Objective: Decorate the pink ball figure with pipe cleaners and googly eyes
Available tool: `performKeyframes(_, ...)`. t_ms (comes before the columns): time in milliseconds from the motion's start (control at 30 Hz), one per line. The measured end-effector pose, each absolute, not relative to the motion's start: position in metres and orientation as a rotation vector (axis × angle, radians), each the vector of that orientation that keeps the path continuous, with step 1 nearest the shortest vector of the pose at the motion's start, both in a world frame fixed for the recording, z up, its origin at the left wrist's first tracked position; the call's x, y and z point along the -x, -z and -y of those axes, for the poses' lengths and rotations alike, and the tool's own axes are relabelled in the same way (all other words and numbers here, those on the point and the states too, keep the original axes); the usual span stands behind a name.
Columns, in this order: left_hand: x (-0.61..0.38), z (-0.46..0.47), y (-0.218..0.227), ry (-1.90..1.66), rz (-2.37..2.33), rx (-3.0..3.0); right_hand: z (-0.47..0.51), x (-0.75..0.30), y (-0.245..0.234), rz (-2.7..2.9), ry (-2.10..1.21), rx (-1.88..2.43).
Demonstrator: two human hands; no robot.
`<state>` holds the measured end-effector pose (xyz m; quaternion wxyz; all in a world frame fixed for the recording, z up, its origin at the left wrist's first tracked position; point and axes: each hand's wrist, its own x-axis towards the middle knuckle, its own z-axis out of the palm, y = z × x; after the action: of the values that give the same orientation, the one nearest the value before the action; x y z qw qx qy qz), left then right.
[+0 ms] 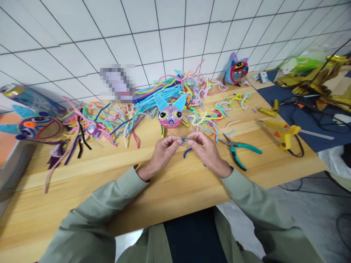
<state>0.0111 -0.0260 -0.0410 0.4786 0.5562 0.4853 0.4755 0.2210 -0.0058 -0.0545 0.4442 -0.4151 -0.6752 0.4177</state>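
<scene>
Close together over the table, both my hands are closed in a pinch. A short blue piece of pipe cleaner [183, 139] shows at the fingertips of my left hand [168, 149], its end reaching toward my right hand [204, 148]. Those right fingertips are pressed together, and what they hold, if anything, is hidden. Just beyond the hands sits a clear round ornament with a cat-like face [170, 116], blue ears and yellow-ringed eyes. Another blue pipe cleaner piece [187, 152] lies between my hands. To the right are teal-handled pliers [238, 149], jaws apart.
A heap of coloured pipe cleaners [161, 93] runs along the tiled wall. Finished-looking face ornaments stand at left [41, 128] and back right [236, 71]. A yellow glue gun [283, 135] with its cord lies at right, near gold foil [307, 84]. A can [30, 98] is at far left.
</scene>
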Motion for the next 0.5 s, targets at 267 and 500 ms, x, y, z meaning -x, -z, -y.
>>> performKeyframes(267,0.005,0.007,0.023,-1.213,-1.325,-1.424,0.009,-0.225,0.038,1.785,-1.001,1.071)
performKeyframes(500,0.012,-0.012,0.012,-1.255,-1.421,-1.577,-0.027,-0.217,0.014,1.868,-0.636,1.103)
